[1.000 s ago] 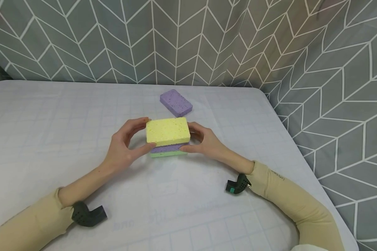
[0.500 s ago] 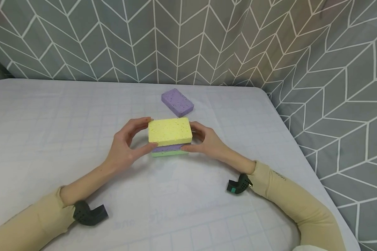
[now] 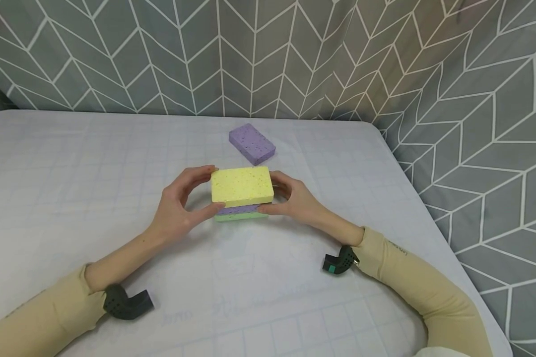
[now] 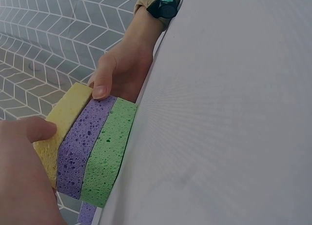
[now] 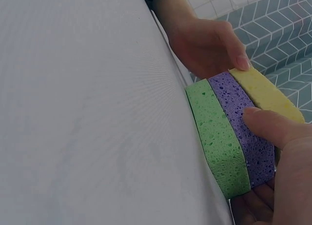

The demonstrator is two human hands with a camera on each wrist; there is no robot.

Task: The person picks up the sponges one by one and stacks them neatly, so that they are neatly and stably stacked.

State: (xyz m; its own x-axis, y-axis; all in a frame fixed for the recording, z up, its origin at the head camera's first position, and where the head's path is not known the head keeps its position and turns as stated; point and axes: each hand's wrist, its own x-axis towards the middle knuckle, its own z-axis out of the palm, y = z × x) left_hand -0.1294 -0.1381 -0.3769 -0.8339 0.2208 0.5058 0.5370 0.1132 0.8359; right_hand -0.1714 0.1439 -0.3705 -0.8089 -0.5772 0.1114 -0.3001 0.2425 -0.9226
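Three sponges stand stacked in the head view: a yellow sponge (image 3: 242, 186) on top, a purple sponge (image 3: 237, 209) in the middle and a green sponge (image 3: 238, 217) at the bottom. My left hand (image 3: 177, 202) grips the yellow sponge at its left end, thumb in front. From the right, my right hand (image 3: 297, 201) holds the middle purple sponge. In the right wrist view its thumb (image 5: 268, 121) presses on the purple sponge's side. The green sponge (image 4: 109, 154) rests on the table in the left wrist view. The far fingers are partly hidden behind the stack.
A second purple sponge (image 3: 252, 144) lies flat and angled on the white-covered table (image 3: 94, 163), just behind the stack. A grey curtain with white lines (image 3: 232, 59) hangs along the back and right sides. Each sleeve carries a dark wrist camera (image 3: 127, 302).
Hands and stack hold nearly still. The whole scene shifts slightly in the head view, the table and loose sponge included. Both hands keep their grip.
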